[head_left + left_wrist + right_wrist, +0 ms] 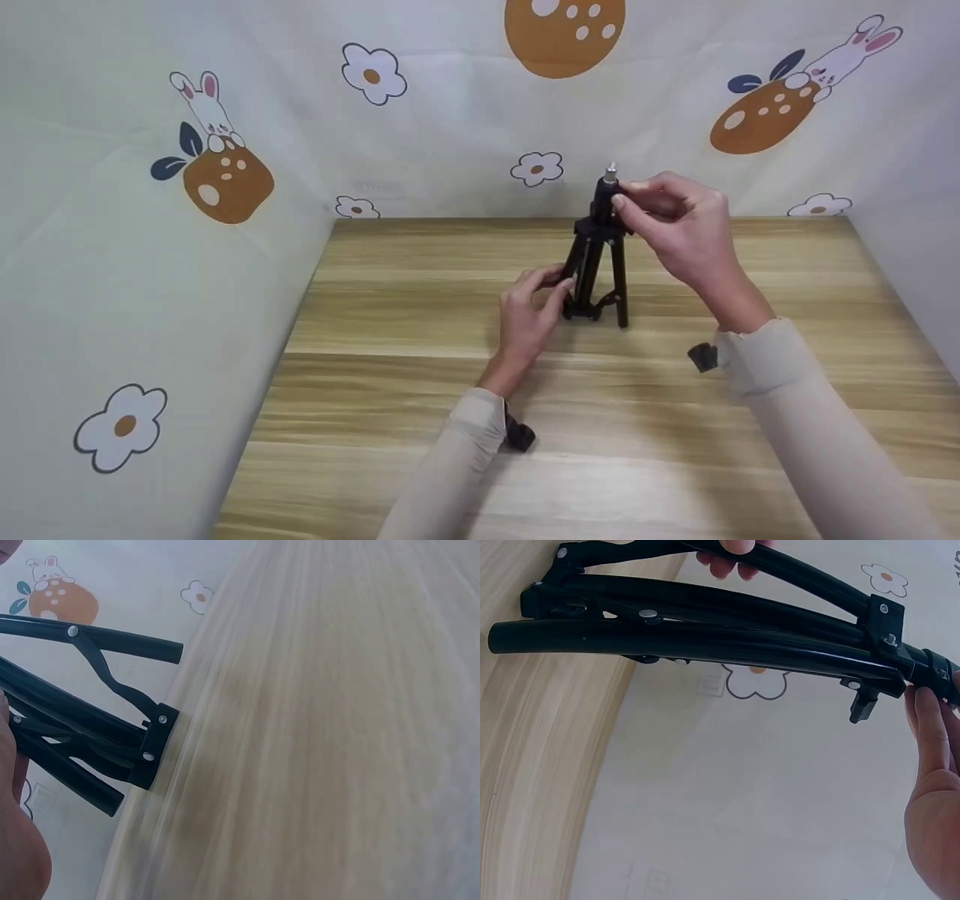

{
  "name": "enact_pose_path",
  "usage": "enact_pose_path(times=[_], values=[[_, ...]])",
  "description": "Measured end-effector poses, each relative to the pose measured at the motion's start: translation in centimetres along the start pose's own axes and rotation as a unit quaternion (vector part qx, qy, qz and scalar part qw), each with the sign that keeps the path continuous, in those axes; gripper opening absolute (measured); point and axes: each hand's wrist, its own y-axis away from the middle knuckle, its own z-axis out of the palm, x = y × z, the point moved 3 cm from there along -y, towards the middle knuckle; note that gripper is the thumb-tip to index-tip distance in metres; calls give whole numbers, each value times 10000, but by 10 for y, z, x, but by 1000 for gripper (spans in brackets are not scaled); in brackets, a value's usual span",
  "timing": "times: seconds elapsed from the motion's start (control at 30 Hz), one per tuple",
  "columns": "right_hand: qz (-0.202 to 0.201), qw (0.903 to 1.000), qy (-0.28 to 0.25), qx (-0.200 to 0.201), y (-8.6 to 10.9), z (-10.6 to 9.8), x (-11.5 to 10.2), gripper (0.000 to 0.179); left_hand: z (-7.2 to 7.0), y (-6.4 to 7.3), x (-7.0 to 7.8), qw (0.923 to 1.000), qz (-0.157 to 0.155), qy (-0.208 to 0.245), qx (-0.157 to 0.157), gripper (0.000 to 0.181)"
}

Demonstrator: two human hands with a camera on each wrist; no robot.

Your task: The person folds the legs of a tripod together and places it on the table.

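A small black tripod [589, 279] stands upright near the back of the wooden tabletop, its legs only slightly spread. On top of its column is a silver stud [610, 173]. My right hand [684, 225] pinches the column just below that stud, between thumb and fingers. Lower down, my left hand [526, 309] holds the left leg with thumb and fingertips. In the left wrist view, a hinged brace [112, 675] links one leg to the bottom bracket [155, 746]. The right wrist view shows a small lever [864, 705] below the tripod's collar [885, 622].
Behind the wooden table [360, 420] hangs a pale cloth [450, 135] printed with rabbits, orange fruit and flowers. It also rises along the left and right sides. A black wrist strap end [703, 358] sticks out from the right sleeve, another [519, 435] from the left.
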Motion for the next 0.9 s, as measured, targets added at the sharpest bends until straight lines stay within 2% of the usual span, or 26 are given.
enact_pose_path(times=[0.4,0.7,0.9], values=[[-10,10000,92,15,0,0,-2,12,2,-2,0,9996,218,88,132,23],[71,9998,168,13,0,0,-1,15,3,-2,2,9997,188,132,104,23],[64,10000,-66,15,1,0,0,12,2,-2,2,9999,106,42,15,25]])
